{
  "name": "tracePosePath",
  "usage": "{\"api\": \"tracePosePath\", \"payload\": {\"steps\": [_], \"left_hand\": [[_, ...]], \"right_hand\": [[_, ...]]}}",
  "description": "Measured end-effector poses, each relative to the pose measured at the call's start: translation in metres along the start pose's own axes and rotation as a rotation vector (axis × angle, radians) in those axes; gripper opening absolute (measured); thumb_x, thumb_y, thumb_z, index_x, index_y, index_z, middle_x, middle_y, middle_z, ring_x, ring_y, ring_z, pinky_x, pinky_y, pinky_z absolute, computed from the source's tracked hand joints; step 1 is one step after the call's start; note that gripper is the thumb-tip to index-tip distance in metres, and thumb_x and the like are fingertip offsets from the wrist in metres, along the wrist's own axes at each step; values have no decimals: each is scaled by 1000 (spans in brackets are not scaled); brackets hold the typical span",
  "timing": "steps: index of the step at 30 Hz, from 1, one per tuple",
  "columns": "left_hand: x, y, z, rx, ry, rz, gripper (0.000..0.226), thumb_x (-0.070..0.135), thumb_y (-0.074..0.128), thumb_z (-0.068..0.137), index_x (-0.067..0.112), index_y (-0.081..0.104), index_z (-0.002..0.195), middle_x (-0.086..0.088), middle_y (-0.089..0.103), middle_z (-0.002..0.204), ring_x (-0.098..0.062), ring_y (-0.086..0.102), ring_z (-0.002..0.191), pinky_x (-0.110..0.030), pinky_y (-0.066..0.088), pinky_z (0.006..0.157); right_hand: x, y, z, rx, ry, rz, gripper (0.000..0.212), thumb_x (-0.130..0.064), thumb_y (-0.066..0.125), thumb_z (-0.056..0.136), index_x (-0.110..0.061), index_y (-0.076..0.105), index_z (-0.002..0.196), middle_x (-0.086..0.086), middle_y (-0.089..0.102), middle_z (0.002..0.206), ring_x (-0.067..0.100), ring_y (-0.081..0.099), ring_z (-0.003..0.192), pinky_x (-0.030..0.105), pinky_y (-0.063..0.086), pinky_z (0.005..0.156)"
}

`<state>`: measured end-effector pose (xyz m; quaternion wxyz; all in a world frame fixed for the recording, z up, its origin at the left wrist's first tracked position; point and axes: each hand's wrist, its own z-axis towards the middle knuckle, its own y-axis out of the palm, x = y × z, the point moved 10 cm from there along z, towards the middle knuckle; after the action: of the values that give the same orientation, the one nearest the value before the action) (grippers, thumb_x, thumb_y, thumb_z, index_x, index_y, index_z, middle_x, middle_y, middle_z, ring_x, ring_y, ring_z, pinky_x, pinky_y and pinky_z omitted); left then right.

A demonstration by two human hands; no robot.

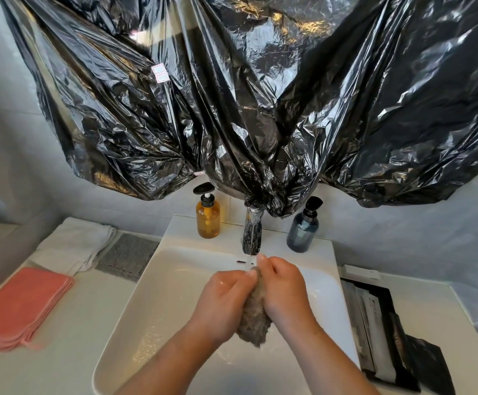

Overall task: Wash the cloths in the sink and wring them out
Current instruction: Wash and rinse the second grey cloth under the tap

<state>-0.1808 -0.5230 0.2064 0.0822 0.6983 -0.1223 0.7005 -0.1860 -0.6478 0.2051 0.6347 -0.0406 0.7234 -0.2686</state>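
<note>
- Black plastic sheeting (260, 95) fills the upper part of the view. It hangs crumpled across the wall above the basin, and its lowest fold drapes onto the top of the tap (251, 232).
- The white desk (89, 323) runs along both sides of the sink (172, 280), which is set into its middle.
- A stack of folded pink cloths (21, 306) lies on the desk at the far left.
- Behind it is a folded white towel (75, 243).
- Just beside the towel, a grey textured cloth (128, 256) lies flat against the sink's left edge.
- Black packets (380, 332) lie overlapping on the desk to the right of the sink; their print is too blurred to read.
- The left hand (223, 300) and right hand (283, 289) are over the basin below the tap. Both are clenched around one bunched grey-brown cloth (253, 323), which seems wet and whose lower end hangs out beneath them.
- An amber pump bottle (208, 216) stands on the sink's back ledge left of the tap.
- A blue-grey pump bottle (303, 230) stands to the tap's right; neither bottle shows a label.
- Two small white stickers (160, 73) sit on the plastic, their writing illegible.
</note>
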Motion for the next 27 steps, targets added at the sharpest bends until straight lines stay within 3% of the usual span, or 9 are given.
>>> {"api": "tracePosePath", "payload": {"steps": [2,5,7,9,13,16,20,22,27], "left_hand": [[-5,-8,0,-9,-68,-137,35,48,63,72,23,49,53,6,44,57,-11,42,55,-24,36,51],[-24,-35,2,198,-214,-333,18,22,71,89,15,58,79,-4,59,72,-17,57,67,-26,47,53],[-32,-44,3,334,-261,-327,13,19,60,100,9,57,93,-11,62,83,-23,61,76,-36,54,65],[-29,-41,1,416,-265,-264,20,26,56,102,8,57,94,-12,59,82,-23,58,74,-40,53,70],[-13,-11,-2,346,-220,-268,33,22,45,105,10,44,74,-3,44,62,-13,44,55,-28,44,54],[-10,-4,0,290,-236,-250,37,15,41,104,11,43,68,-1,45,54,-9,44,46,-21,38,44],[-16,8,-3,167,-293,-358,46,26,40,105,-7,66,89,-29,69,84,-35,72,76,-41,56,66],[-14,8,-7,169,-275,-444,47,35,50,98,-9,67,94,-31,69,90,-42,71,86,-50,55,77],[-7,-24,0,464,-221,-354,31,33,59,99,10,51,81,-11,48,71,-22,52,65,-39,47,62]], "right_hand": [[8,-3,1,-11,-3,13,32,-28,46,105,-21,60,77,-6,58,77,15,54,77,34,45,70],[19,4,-13,-90,21,175,30,-28,40,107,-39,67,112,-14,65,113,8,60,109,37,54,95],[16,17,-31,-160,-33,266,27,-43,42,100,-42,69,103,-11,68,102,12,65,101,43,58,88],[8,24,-48,-114,-143,155,33,-59,37,90,-38,62,97,-10,62,92,9,61,89,37,54,78],[-2,13,-50,136,-213,46,38,-65,26,87,-33,45,80,-11,56,75,8,54,73,29,43,64],[-9,7,-34,135,-172,66,39,-58,31,96,-27,46,77,-6,56,68,7,53,65,29,43,59],[-11,3,-12,66,-44,210,34,-36,44,105,-17,52,78,-2,54,68,11,53,65,34,46,64],[-4,8,-9,18,30,315,34,-33,46,105,-15,53,77,1,53,69,17,53,68,37,45,64],[2,21,-43,-2,6,263,35,-58,29,94,-34,55,88,-3,64,86,17,63,84,39,53,75]]}}
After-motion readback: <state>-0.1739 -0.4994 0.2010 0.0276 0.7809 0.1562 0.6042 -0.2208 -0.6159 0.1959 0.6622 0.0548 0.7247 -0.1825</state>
